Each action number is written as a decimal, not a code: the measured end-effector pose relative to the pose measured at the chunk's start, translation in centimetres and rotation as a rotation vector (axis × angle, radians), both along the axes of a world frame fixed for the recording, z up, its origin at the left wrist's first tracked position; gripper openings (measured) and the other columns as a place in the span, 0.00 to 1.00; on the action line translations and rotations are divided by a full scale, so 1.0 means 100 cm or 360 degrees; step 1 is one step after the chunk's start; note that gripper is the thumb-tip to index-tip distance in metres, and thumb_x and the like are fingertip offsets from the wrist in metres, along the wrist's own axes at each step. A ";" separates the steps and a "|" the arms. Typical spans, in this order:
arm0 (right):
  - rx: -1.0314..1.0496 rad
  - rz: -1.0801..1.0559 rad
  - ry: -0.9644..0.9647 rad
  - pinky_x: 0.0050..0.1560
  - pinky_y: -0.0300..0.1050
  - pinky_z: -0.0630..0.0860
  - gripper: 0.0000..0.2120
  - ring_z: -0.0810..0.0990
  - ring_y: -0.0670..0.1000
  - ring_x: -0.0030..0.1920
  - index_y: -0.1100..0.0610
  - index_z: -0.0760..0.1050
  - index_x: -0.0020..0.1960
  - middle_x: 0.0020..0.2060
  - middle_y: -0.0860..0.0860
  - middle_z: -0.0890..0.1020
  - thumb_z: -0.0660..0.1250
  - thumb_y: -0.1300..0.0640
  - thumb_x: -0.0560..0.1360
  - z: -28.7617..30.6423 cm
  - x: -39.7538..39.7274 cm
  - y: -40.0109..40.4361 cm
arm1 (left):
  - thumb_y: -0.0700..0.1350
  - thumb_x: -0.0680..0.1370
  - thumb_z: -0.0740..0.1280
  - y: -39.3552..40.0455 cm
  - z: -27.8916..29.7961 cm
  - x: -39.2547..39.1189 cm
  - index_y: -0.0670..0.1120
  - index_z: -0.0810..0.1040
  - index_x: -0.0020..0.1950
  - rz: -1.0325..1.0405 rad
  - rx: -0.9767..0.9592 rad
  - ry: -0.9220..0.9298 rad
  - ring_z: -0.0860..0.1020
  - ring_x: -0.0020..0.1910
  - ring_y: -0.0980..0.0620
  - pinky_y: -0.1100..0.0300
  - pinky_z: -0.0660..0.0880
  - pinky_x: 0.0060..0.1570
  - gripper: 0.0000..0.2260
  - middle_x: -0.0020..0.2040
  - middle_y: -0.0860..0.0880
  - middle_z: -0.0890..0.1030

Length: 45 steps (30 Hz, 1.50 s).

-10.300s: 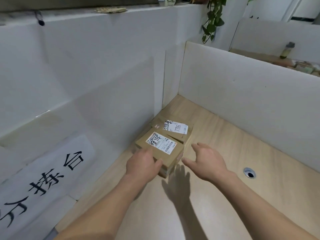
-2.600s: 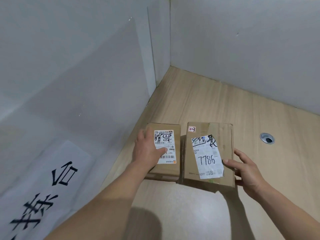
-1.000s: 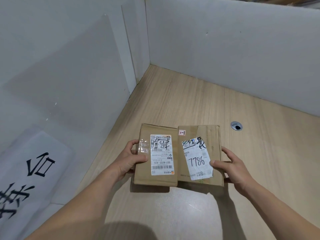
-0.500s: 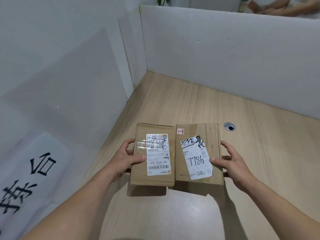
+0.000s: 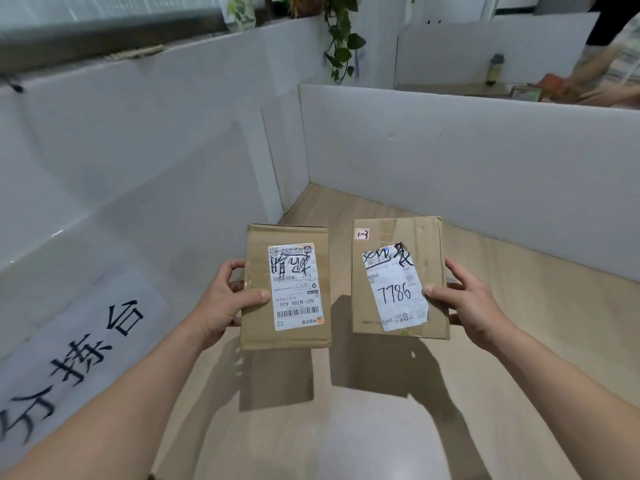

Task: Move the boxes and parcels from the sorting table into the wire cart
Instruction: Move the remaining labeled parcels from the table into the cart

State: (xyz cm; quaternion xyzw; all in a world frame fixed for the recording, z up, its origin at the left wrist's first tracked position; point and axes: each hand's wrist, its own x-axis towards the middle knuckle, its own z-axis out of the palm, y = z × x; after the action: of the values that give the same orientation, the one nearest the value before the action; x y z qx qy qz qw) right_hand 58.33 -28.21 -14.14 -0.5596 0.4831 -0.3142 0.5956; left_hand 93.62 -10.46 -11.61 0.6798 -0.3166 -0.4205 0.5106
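I hold two flat cardboard boxes in the air above the wooden sorting table (image 5: 540,327). My left hand (image 5: 227,299) grips the left box (image 5: 258,271) by its left edge, thumb on top beside its white shipping label. My right hand (image 5: 465,301) grips the right box (image 5: 422,244), whose label reads 7786, by its right edge with the thumb on the label. A gap separates the two boxes, and their shadows fall on the tabletop below. The wire cart is out of view.
White partition walls (image 5: 467,174) enclose the table at the back and left. A white sign with black characters (image 5: 79,355) hangs on the left wall. A trailing plant (image 5: 341,39) hangs behind the corner. Another person's arm (image 5: 602,74) works at the neighbouring desk, top right.
Both boxes have risen higher off the table and moved apart; half a second ago they were side by side, touching. My head has tilted up, revealing the plant and the neighbouring desk.
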 end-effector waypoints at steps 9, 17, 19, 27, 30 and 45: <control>-0.0083 0.0220 -0.0055 0.47 0.59 0.81 0.34 0.83 0.56 0.45 0.38 0.70 0.71 0.46 0.59 0.83 0.74 0.64 0.74 0.037 -0.007 0.022 | 0.53 0.54 0.79 0.070 0.033 -0.039 0.57 0.71 0.62 0.0182 -0.0102 -0.0008 0.85 0.45 0.51 0.55 0.80 0.33 0.38 0.54 0.45 0.84; -0.0143 0.0312 -0.0099 0.34 0.47 0.79 0.33 0.84 0.55 0.44 0.41 0.69 0.73 0.48 0.63 0.84 0.73 0.65 0.75 0.072 0.001 0.056 | 0.53 0.55 0.79 0.119 0.053 -0.047 0.55 0.70 0.64 0.0187 -0.0186 -0.0015 0.85 0.51 0.47 0.50 0.82 0.40 0.39 0.57 0.45 0.85; -0.0159 0.0335 -0.0082 0.33 0.47 0.80 0.34 0.84 0.55 0.44 0.42 0.69 0.75 0.53 0.66 0.83 0.73 0.65 0.75 0.079 0.005 0.064 | 0.53 0.56 0.79 0.129 0.057 -0.047 0.55 0.71 0.64 0.0186 -0.0214 -0.0022 0.85 0.53 0.45 0.49 0.83 0.43 0.38 0.58 0.44 0.84; -0.0229 0.0454 -0.0013 0.40 0.51 0.81 0.34 0.85 0.54 0.42 0.44 0.69 0.76 0.55 0.65 0.84 0.72 0.65 0.75 0.092 0.013 0.100 | 0.54 0.56 0.79 0.178 0.052 -0.048 0.61 0.71 0.62 0.0293 -0.0315 -0.0002 0.84 0.55 0.45 0.49 0.82 0.43 0.36 0.61 0.44 0.82; -0.0215 0.0487 -0.0038 0.40 0.52 0.81 0.36 0.85 0.56 0.44 0.44 0.69 0.76 0.55 0.65 0.84 0.75 0.64 0.73 0.095 0.016 0.108 | 0.54 0.56 0.80 0.195 0.055 -0.051 0.66 0.71 0.63 0.0349 -0.0355 0.0020 0.83 0.56 0.45 0.51 0.82 0.41 0.37 0.61 0.45 0.81; -0.0157 0.0992 -0.0176 0.46 0.56 0.80 0.34 0.84 0.59 0.47 0.42 0.71 0.74 0.56 0.67 0.82 0.73 0.64 0.74 0.088 0.068 0.112 | 0.55 0.54 0.81 0.288 0.065 -0.096 0.62 0.70 0.72 0.0907 -0.0336 -0.0123 0.79 0.63 0.46 0.55 0.81 0.42 0.46 0.64 0.46 0.79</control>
State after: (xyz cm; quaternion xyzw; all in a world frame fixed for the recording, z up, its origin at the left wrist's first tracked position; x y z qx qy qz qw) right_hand 65.11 -16.97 -5.29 -0.6909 0.2394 -0.1696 0.6607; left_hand 84.01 18.38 -5.14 0.6999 -0.1745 -0.1989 0.6634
